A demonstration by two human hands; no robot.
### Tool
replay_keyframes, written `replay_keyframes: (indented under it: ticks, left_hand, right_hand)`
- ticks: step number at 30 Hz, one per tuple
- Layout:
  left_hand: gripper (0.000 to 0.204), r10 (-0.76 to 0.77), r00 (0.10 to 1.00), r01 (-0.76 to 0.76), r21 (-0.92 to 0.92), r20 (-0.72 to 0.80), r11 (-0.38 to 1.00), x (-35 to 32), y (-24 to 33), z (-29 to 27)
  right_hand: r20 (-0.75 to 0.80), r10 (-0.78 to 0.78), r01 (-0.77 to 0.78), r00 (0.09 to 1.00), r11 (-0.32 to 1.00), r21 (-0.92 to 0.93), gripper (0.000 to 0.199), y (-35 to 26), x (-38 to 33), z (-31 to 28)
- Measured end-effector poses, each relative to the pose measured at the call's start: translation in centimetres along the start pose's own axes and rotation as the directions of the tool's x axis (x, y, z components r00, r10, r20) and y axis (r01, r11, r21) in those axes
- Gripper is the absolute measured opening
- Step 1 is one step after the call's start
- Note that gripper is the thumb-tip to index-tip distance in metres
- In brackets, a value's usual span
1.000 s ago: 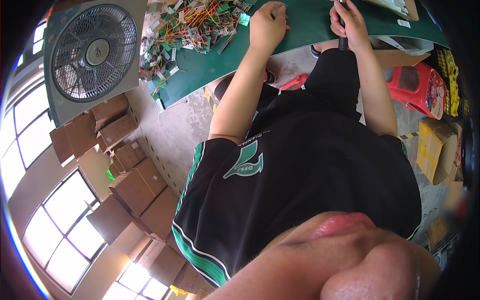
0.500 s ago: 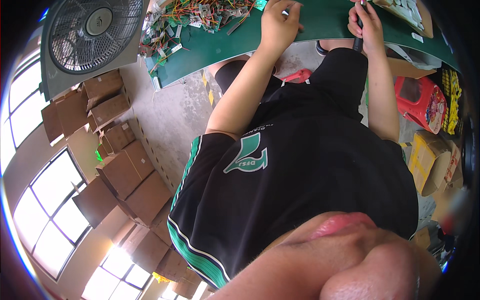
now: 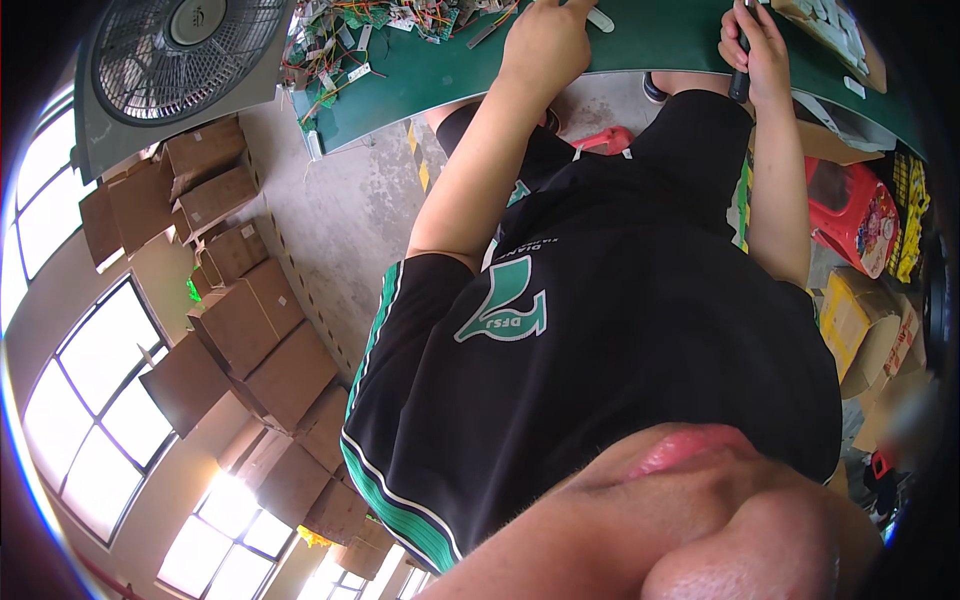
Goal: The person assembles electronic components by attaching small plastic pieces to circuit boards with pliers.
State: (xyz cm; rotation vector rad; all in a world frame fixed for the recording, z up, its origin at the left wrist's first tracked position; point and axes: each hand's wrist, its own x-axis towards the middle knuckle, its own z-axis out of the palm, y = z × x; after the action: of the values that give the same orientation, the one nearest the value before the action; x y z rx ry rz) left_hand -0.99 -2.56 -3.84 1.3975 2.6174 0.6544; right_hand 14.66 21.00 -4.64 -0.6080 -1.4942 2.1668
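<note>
Here, the right hand (image 3: 765, 60) closes its fingers around a black-handled tool (image 3: 740, 86), whose lower end points toward the front edge of the green tabletop (image 3: 660, 40), right of its middle. The left hand (image 3: 548, 45) reaches in over that same edge, knuckles up, nearer the middle. Its fingertips run up to the top of the view, so I cannot tell if they pinch anything. A flat white piece (image 3: 601, 20) lies just beside them; whether they touch it is unclear.

Toward the left edge of the tabletop, a tangled heap of circuit boards and wires (image 3: 400, 18) spreads out, a few strands trailing down to the front left corner, near a small white block (image 3: 314, 145). A thin grey strip (image 3: 487, 32) lies between the heap and the left hand. Near the right end sits an open carton (image 3: 870, 60) of white pieces (image 3: 825, 30), with one loose white scrap (image 3: 854, 88) close to the front edge. A grey fan (image 3: 190, 65) stands beyond the left edge.
</note>
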Motion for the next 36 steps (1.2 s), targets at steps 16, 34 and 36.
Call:
replay_keyframes:
  ticks: [16,34,36]
  left_hand:
    - [0.028,-0.196,0.874,0.256,0.079,-0.444,0.963,-6.5,-3.7,-2.0]
    - [0.007,-0.251,0.829,-0.42,-0.852,-0.5,0.311,-0.5,-3.4,-8.8]
    - [0.011,-0.379,0.831,-0.466,-0.882,-0.407,-0.074,0.3,-0.2,-10.3]
  right_hand:
    - [0.084,0.015,-0.019,0.996,0.999,0.041,0.057,1.5,2.0,-1.9]
    - [-0.038,0.025,-0.026,0.999,0.999,-0.021,0.024,-0.7,-0.1,0.9]
    - [-0.056,0.024,-0.024,0.998,1.0,-0.016,0.023,-0.5,0.0,0.4]
